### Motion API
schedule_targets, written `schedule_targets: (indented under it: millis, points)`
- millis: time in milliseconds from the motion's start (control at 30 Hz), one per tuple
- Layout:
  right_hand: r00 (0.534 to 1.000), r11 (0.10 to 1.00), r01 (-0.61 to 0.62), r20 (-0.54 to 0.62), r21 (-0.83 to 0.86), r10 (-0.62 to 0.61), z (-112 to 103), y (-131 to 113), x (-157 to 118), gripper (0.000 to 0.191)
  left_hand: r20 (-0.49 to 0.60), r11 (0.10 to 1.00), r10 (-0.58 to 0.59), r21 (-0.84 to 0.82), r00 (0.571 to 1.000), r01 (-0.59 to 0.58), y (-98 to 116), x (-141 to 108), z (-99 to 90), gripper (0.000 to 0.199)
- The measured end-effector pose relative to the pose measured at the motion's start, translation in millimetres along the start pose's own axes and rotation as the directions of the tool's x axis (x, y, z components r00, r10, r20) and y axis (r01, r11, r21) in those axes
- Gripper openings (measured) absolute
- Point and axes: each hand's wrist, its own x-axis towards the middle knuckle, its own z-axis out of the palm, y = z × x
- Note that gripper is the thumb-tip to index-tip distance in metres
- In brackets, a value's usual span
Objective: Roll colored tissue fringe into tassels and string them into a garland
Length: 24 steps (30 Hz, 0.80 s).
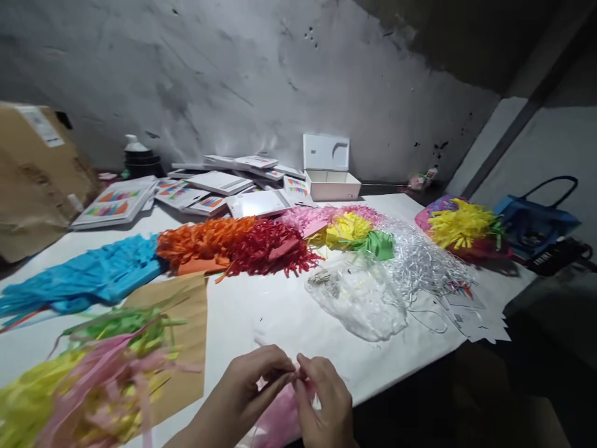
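One pink bunch [280, 418] sits at the near edge of the table [247, 311], pinched by left hand [254, 382] and right hand [325, 398], fingertips together, where too hard a twist could tear its thin-looking strips or a slack pinch drop it.

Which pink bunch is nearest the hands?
The blurred pink bunch below and between the left hand and right hand; the pink strips lie farther left, the pink fringe farther back.
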Motion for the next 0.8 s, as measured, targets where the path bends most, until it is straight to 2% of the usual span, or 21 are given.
schedule_targets:
  millis: [100, 200, 300, 433, 500, 567, 633, 733, 800]
  points:
    - [0.991, 0.993, -0.121, 0.061, 0.0, 0.12, -1.6, 8.3, 5.0, 0.023, 0.014, 0.997, 0.037, 0.067, 0.999, -0.038, 4.1, 16.7, 7.8, 0.021]
    - [0.962, 0.972, -0.235, 0.145, 0.008, 0.232, -5.9, 22.7, 3.9, 0.035, 0.067, 0.996, -0.043, 0.077, 0.997, 0.038, 6.7, 34.1, 12.0, 0.026]
    - [0.934, 0.943, -0.333, 0.146, 0.013, 0.327, -20.6, 42.7, 4.2, 0.037, 0.116, 0.992, -0.108, 0.078, 0.987, 0.1, 8.0, 59.6, 7.9, 0.029]
    - [0.901, 0.904, -0.428, 0.067, -0.017, 0.428, -49.9, 68.5, 19.4, 0.039, 0.063, 0.992, -0.034, 0.123, 0.997, 0.026, 6.7, 116.2, 9.7, 0.025]
    - [0.892, 0.893, -0.448, 0.053, -0.043, 0.449, -59.3, 78.6, 28.3, 0.039, 0.118, 0.978, 0.061, 0.191, 0.991, -0.083, 2.1, 151.0, 24.6, 0.023]
    - [0.889, 0.89, -0.45, 0.056, -0.073, 0.454, -62.1, 88.0, 32.3, 0.039, 0.228, 0.931, 0.142, 0.299, 0.963, -0.208, -5.8, 184.4, 48.6, 0.021]
    - [0.888, 0.886, -0.449, 0.051, -0.115, 0.457, -59.7, 97.3, 29.8, 0.038, 0.304, 0.875, 0.167, 0.393, 0.938, -0.283, -15.2, 211.9, 76.3, 0.022]
    - [0.882, 0.873, -0.452, 0.054, -0.183, 0.468, -54.1, 108.9, 19.9, 0.039, 0.378, 0.837, 0.172, 0.43, 0.91, -0.337, -28.3, 237.0, 111.7, 0.025]
    - [0.876, 0.866, -0.456, 0.072, -0.206, 0.478, -52.6, 112.6, 15.5, 0.038, 0.432, 0.82, 0.174, 0.434, 0.885, -0.373, -34.8, 244.5, 127.1, 0.023]
